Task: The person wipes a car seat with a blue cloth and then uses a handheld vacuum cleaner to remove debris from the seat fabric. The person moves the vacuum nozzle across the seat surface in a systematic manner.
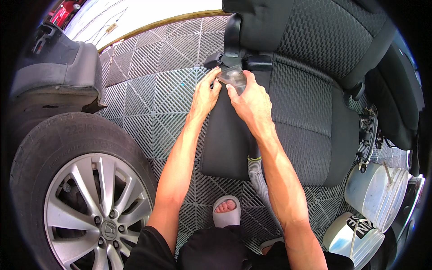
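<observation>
My right hand (252, 103) grips a clear plastic suction nozzle (233, 77), which lies against the back corner of a dark grey car seat cushion (302, 121). A ribbed grey hose (258, 177) runs from under my right forearm down past the cushion's front edge. My left hand (205, 92) is at the cushion's left rear edge, its fingertips beside the nozzle's left corner. Whether those fingers grip the cushion or only rest there is hard to tell. Black plastic seat belt buckles (258, 62) sit just behind the nozzle, below the textured backrest (324, 33).
A car wheel (108, 229) with a Honda badge stands close on the left, under a dark bumper part (57, 71). Two translucent buckets (374, 192) lie at the right. Slatted grey floor tiles (175, 98) lie beneath. A wooden edge (162, 25) borders the back.
</observation>
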`<control>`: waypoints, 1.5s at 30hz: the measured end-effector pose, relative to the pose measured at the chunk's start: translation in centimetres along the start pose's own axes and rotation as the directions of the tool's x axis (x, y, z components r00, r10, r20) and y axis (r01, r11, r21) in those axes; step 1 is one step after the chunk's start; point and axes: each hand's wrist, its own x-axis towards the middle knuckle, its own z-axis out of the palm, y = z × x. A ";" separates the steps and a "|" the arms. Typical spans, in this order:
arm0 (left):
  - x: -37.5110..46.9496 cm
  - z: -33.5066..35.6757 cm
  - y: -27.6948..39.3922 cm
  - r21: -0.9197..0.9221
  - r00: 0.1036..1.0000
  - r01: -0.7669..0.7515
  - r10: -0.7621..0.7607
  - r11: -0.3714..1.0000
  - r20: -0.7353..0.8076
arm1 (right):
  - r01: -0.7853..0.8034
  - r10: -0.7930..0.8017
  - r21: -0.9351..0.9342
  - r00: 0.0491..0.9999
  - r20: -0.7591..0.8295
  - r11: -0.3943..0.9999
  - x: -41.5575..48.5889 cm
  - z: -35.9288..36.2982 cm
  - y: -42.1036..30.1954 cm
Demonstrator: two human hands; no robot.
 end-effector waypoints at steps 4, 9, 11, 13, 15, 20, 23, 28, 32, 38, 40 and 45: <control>-1.2 0.0 0.8 -0.090 0.985 0.172 -0.170 0.981 0.028 | 0.017 -0.017 0.004 1.000 0.004 1.000 0.1 0.0 0.0; -7.3 0.5 4.6 -0.047 0.948 0.318 -0.319 0.947 0.003 | 0.049 -0.050 -0.023 0.998 -0.049 0.999 0.2 0.2 0.9; -10.6 -0.5 8.0 0.102 0.914 0.397 -0.403 0.912 0.049 | 0.041 -0.041 -0.022 0.999 -0.033 0.999 0.1 -0.3 0.7; -13.4 -0.4 8.3 0.232 0.946 0.323 -0.323 0.918 -0.038 | 0.060 -0.061 -0.021 0.998 -0.022 0.998 0.0 -0.2 0.5; -14.2 -0.1 7.9 0.277 0.962 0.271 -0.250 0.922 -0.111 | 0.096 -0.097 -0.023 0.995 -0.019 0.995 0.0 0.0 0.6; -14.2 0.5 6.9 0.257 0.971 0.179 -0.128 0.950 -0.202 | 0.071 -0.071 0.005 0.997 0.029 0.997 -2.0 -0.8 0.8; -14.1 0.6 7.0 0.235 0.972 0.145 -0.094 0.961 -0.217 | 0.100 -0.100 0.002 0.994 0.031 0.995 -3.3 -1.0 1.5; -14.1 0.6 6.5 0.204 0.973 0.100 -0.053 0.974 -0.223 | 0.117 -0.117 0.017 0.992 0.041 0.993 -5.0 -1.3 1.9; -14.3 0.5 6.2 0.177 0.973 0.089 -0.047 0.980 -0.226 | 0.128 -0.130 0.040 0.990 0.058 0.991 -7.2 -1.5 2.2; -14.2 -0.1 6.8 0.045 0.976 0.126 -0.115 0.991 -0.185 | 0.101 -0.103 0.029 0.988 0.114 0.994 -9.8 -1.9 2.3; -14.1 -0.3 6.7 -0.079 0.967 0.153 -0.166 0.985 -0.192 | 0.092 -0.094 0.019 0.986 0.137 0.996 -10.5 -2.0 2.1; -14.1 -0.6 6.3 -0.184 0.974 0.107 -0.140 0.977 -0.177 | 0.078 -0.082 0.027 0.982 0.173 0.997 -12.1 -2.4 2.3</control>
